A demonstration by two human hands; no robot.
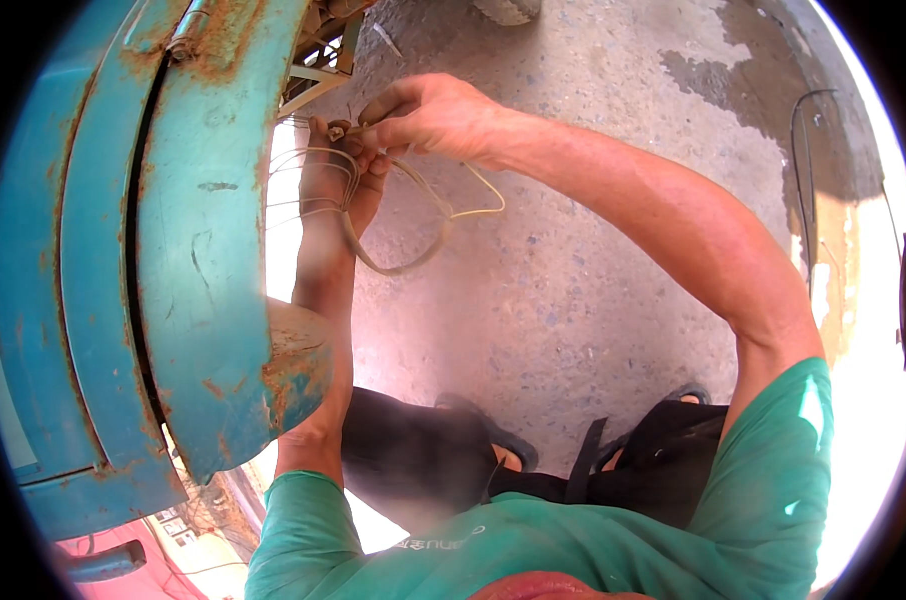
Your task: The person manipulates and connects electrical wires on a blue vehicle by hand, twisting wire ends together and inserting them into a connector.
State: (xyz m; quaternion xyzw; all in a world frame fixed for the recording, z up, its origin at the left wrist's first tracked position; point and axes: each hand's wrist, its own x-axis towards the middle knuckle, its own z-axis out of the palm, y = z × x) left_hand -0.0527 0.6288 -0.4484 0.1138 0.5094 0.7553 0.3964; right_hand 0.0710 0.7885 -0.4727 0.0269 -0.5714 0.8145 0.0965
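A bundle of thin pale-yellow wires (pixel 377 265) hangs in loose loops at my hands, beside the rusty turquoise metal panel (pixel 208 230). My left hand (pixel 345 172) is closed around part of the bundle, its fingers curled. Above it and a little to the right, my right hand (pixel 425 112) pinches the wires close to the left fingertips. A small piece (pixel 337 133) sits there between the fingers, too small to name. Several wire strands run left from my left hand and pass out of sight behind the panel.
Metal framework (pixel 323 85) juts out just beyond my hands. Concrete floor (pixel 563 290) lies below, with a dark patch (pixel 713 90) at the far right. A black cable (pixel 798 150) lies near the right edge. A pink surface (pixel 113 575) shows at the lower left.
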